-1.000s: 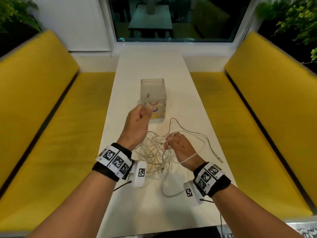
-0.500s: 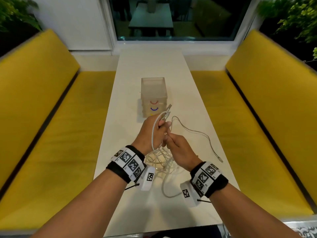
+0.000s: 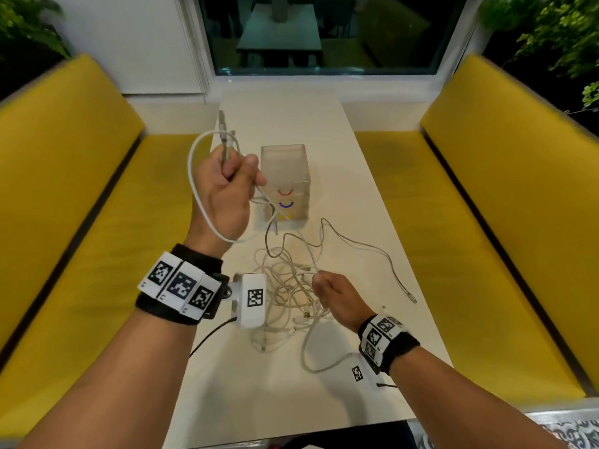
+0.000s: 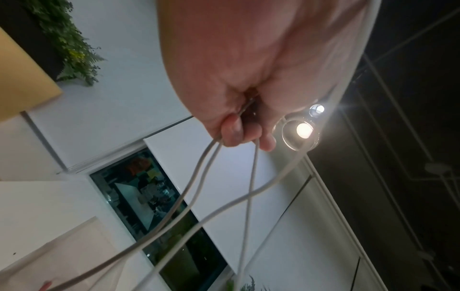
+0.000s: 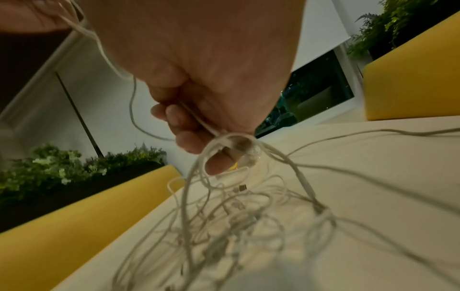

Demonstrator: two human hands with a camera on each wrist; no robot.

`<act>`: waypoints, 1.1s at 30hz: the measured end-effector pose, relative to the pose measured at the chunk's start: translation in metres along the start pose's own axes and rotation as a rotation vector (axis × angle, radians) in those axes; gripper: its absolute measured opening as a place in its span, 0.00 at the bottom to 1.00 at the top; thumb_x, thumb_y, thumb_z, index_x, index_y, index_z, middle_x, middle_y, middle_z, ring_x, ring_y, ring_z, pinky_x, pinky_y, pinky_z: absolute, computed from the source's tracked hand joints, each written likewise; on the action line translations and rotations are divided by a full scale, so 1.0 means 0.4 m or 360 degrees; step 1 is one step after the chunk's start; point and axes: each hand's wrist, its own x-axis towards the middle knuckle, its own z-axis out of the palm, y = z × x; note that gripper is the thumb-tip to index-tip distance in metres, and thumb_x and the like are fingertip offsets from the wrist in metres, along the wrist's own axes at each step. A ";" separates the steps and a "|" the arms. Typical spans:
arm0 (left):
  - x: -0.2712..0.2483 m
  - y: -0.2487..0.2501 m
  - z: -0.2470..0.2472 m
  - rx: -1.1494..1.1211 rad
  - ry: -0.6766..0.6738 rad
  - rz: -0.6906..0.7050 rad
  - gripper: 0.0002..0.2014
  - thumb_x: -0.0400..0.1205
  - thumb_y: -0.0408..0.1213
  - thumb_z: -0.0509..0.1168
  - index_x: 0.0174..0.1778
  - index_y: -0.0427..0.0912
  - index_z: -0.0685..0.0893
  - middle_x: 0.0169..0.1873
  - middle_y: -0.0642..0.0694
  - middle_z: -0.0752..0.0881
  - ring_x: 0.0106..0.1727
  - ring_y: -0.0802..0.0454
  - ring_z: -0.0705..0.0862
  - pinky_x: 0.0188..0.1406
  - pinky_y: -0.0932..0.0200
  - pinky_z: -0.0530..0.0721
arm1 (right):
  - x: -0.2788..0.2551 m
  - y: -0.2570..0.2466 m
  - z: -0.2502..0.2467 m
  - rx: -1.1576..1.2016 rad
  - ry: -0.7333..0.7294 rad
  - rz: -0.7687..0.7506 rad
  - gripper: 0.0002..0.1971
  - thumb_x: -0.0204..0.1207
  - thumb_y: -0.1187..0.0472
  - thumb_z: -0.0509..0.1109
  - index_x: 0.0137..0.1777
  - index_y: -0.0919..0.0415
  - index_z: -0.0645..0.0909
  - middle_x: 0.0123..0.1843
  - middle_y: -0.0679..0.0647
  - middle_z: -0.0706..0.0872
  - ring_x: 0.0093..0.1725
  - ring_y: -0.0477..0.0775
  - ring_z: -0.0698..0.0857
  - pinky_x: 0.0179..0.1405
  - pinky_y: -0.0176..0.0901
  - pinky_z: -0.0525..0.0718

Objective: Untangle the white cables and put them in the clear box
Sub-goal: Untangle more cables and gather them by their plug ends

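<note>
A tangle of white cables (image 3: 288,296) (image 5: 234,220) lies on the white table (image 3: 340,196), near its front. My left hand (image 3: 233,179) (image 4: 239,110) is raised to the left of the clear box (image 3: 285,179) and grips one white cable (image 3: 197,192) (image 4: 199,177); the plug ends stick up out of the fist and a loop hangs round the wrist. My right hand (image 3: 330,293) (image 5: 199,126) stays low at the right edge of the tangle and pinches strands of it. The clear box stands upright beyond the tangle, with coloured arcs on its front.
Yellow benches (image 3: 74,176) (image 3: 505,176) run along both sides of the narrow table. One loose cable end (image 3: 410,294) trails toward the table's right edge. A window (image 3: 321,34) closes off the far end, with plants (image 3: 551,30) in the corners.
My left hand has risen and swung left and away from the right hand, drawing its cable up out of the tangle. The right hand has dropped back onto the pile.
</note>
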 end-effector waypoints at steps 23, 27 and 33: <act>-0.009 -0.093 -0.028 -0.0148 0.0082 -0.0580 0.16 0.75 0.16 0.51 0.35 0.45 0.68 0.33 0.49 0.73 0.31 0.55 0.67 0.28 0.61 0.67 | 0.155 0.037 -0.348 -0.0772 0.0693 0.1111 0.20 0.79 0.55 0.62 0.61 0.73 0.76 0.56 0.72 0.82 0.59 0.71 0.81 0.48 0.57 0.79; -0.007 -0.097 -0.025 -0.0281 0.0131 -0.0455 0.14 0.72 0.20 0.53 0.35 0.47 0.66 0.33 0.50 0.71 0.30 0.55 0.65 0.30 0.58 0.66 | 0.134 0.019 -0.291 -0.0987 0.0852 0.1188 0.33 0.78 0.58 0.73 0.80 0.57 0.63 0.81 0.67 0.68 0.80 0.70 0.67 0.75 0.71 0.63; -0.008 -0.113 -0.021 -0.0392 0.0149 -0.0417 0.15 0.74 0.18 0.52 0.35 0.46 0.66 0.31 0.52 0.69 0.31 0.54 0.64 0.30 0.58 0.65 | 0.093 -0.082 -0.231 -0.0783 0.0973 0.0440 0.17 0.66 0.73 0.62 0.48 0.51 0.79 0.52 0.51 0.84 0.56 0.58 0.83 0.64 0.64 0.79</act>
